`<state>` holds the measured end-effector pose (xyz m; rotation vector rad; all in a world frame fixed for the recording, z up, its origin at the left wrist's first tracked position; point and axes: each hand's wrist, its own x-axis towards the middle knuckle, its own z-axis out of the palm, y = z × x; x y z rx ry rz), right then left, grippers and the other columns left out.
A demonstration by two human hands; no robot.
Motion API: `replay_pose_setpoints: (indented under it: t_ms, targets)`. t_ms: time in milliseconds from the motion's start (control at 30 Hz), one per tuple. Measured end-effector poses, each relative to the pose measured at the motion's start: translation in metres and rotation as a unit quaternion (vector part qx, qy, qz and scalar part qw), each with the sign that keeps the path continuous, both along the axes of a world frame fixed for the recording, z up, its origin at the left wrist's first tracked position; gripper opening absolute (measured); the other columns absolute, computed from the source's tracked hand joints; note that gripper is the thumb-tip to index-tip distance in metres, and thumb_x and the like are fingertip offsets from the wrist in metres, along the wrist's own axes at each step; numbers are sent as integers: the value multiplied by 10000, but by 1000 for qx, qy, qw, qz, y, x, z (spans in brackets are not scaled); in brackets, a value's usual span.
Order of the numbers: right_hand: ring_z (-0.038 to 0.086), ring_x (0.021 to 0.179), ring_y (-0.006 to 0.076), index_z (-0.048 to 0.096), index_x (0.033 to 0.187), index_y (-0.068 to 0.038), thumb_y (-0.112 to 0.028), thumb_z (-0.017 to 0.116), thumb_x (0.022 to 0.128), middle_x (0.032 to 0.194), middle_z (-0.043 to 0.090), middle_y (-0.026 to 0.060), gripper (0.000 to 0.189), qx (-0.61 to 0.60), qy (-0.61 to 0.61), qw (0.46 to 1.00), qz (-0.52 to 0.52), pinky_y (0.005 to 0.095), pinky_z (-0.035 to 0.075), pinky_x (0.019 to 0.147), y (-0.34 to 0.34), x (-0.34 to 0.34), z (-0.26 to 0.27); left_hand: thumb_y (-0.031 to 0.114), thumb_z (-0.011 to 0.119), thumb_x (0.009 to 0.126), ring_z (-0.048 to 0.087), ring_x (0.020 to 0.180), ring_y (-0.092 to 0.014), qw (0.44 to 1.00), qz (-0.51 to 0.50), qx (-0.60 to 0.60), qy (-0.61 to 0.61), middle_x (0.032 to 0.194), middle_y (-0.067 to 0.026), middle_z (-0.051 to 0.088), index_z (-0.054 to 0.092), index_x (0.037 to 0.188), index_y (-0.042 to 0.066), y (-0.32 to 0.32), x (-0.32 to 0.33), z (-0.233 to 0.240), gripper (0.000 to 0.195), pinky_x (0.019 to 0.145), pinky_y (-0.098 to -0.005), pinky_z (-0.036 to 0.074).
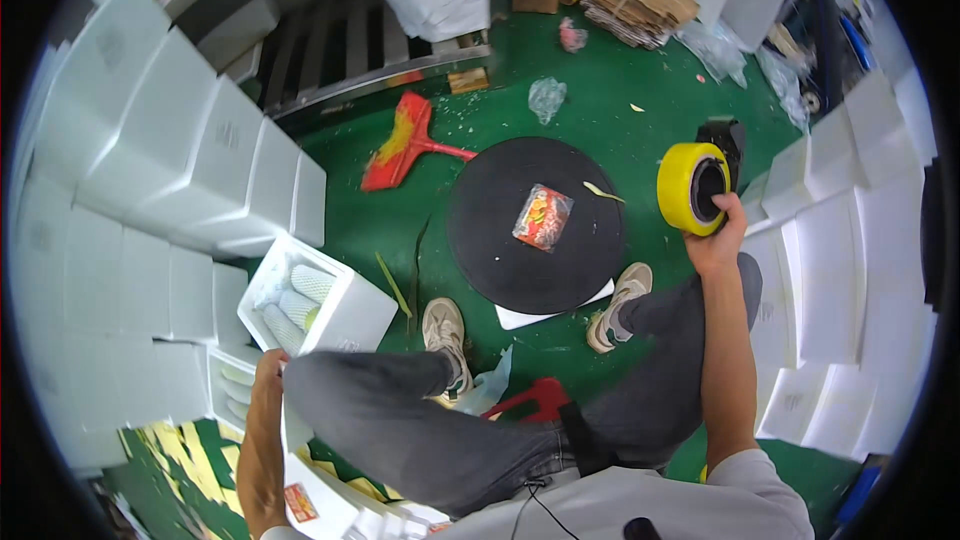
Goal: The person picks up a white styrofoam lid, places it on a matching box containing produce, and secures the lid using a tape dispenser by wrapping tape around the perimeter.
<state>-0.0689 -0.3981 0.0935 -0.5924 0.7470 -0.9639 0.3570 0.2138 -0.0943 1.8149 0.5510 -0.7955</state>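
My right hand (714,240) is raised at the right and holds a tape dispenser (724,139) with a roll of yellow tape (676,189) on it. My left hand (270,373) is low at the left, beside my knee and against the edges of white foam boxes. What its fingers grip is hidden. Just beyond it stands an open white foam box (358,309) holding several items in foam netting (289,307). Between my feet is a round black platform (484,240), with a red printed packet (543,217) lying on it.
White foam boxes are stacked at the left (157,135) and right (829,300). A red scoop-shaped tool (401,146) lies on the green floor (480,109). Further back are a metal slatted rack (330,52), flattened cardboard (637,0) and crumpled plastic (547,99).
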Motion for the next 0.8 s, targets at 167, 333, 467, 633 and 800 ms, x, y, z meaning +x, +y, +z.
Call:
replay_pose_setpoints:
  t_ms: [167,333,467,633,800]
  targets:
    - [626,936,259,571,1131,-97,-204,546,730,1056,648,53,417,-13,-62,998,-15,398,505,778,-5,-17,7,107,501,701,607,804,-326,990,3,-75,123,857,-162,575,530,804,-32,-50,-2,77,175,793,-494,530]
    - [621,923,260,557,1137,-111,-210,551,725,1059,642,76,424,-17,-88,993,-72,399,494,708,-11,-34,17,36,568,621,508,539,-227,993,-105,55,-6,610,-76,459,499,604,35,-55,15,94,71,483,-374,429]
    - [602,979,279,548,1153,-97,-205,554,724,1078,622,86,441,-25,-106,993,-50,459,472,810,-21,-32,2,34,533,600,548,625,-267,992,-129,3,-17,697,-106,486,504,729,10,-80,-6,124,134,580,-411,496]
    - [579,764,247,564,849,-90,-234,584,704,786,595,79,205,48,-93,993,-59,452,454,725,-17,-10,-2,23,499,600,596,803,-292,967,-183,-148,-95,898,-164,579,508,1107,-76,-184,-75,165,516,679,-388,518]
    - [600,756,224,572,891,-39,-131,574,717,814,614,90,197,-3,-157,982,-105,345,494,766,-35,-39,0,61,529,692,582,747,-168,915,-288,-240,-148,846,-80,596,538,1066,-76,-326,-121,124,399,672,-283,481]
